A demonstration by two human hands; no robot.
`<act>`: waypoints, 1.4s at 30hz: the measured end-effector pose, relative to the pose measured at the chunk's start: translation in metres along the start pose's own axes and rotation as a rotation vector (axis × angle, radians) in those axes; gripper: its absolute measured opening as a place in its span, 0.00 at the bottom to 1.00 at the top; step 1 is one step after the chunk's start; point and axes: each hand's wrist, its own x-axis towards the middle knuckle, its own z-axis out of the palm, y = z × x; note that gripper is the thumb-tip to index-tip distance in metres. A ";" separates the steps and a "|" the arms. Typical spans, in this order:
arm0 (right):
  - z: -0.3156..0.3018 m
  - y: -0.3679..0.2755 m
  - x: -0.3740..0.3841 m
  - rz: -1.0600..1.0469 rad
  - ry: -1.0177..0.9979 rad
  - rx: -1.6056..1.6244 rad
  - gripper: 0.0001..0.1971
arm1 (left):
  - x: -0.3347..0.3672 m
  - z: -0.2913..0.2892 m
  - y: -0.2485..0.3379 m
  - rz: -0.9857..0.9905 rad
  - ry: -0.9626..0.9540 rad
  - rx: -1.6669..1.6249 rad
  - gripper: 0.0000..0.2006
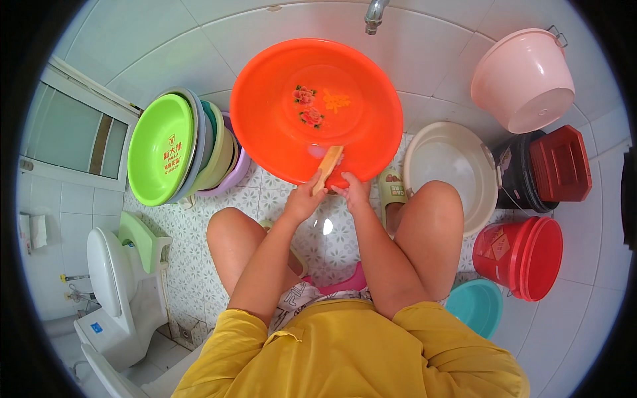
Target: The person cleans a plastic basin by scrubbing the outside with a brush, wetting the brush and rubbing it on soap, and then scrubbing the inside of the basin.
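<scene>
A large orange-red basin (265,126) with printed flowers on its bottom stands tilted in front of me, its inside facing me. My left hand (305,199) is closed around the handle of a wooden scrub brush (330,161). The brush lies over the basin's near rim, its bristles turned to the right and partly in sight. A small patch of suds or water (317,150) shows on the basin wall beside it. My right hand (355,192) grips the near rim of the basin, fingers on the inside edge.
A metal tap (374,16) juts from the wall above. Stacked basins, a lime green one (159,149) in front, lean at left, near a white toilet (109,278). A beige tub (458,172), red buckets (494,255), a pink bucket (524,79) and a teal basin (474,308) stand right.
</scene>
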 end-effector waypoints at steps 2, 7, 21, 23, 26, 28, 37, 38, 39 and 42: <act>0.002 -0.003 -0.001 -0.038 0.027 -0.004 0.25 | 0.004 -0.004 -0.010 0.141 0.168 0.311 0.28; 0.002 -0.011 0.001 -0.116 0.103 -0.002 0.23 | 0.009 -0.024 -0.001 -0.094 0.231 0.296 0.29; -0.001 -0.014 -0.002 -0.081 0.048 -0.061 0.26 | 0.007 -0.015 -0.002 -0.076 0.195 0.348 0.26; 0.001 -0.015 -0.004 -0.077 0.045 -0.067 0.26 | 0.010 -0.023 -0.004 -0.132 0.209 0.386 0.27; 0.003 -0.016 -0.006 -0.084 0.020 -0.074 0.26 | 0.010 -0.009 -0.019 -0.012 0.134 0.225 0.28; -0.001 -0.014 -0.002 -0.064 0.003 -0.083 0.25 | 0.005 0.011 -0.018 0.082 0.044 0.087 0.28; -0.016 0.002 0.007 -0.095 0.043 -0.119 0.22 | -0.001 -0.017 -0.006 -0.073 0.120 0.248 0.27; -0.018 0.002 0.008 -0.095 0.045 -0.120 0.22 | -0.002 -0.028 0.001 -0.126 0.195 0.284 0.27; -0.019 0.002 0.009 -0.094 0.052 -0.126 0.22 | -0.003 -0.032 0.005 -0.179 0.269 0.319 0.26; -0.016 -0.001 0.006 -0.084 0.059 -0.139 0.21 | -0.002 -0.028 -0.002 -0.170 0.228 0.310 0.27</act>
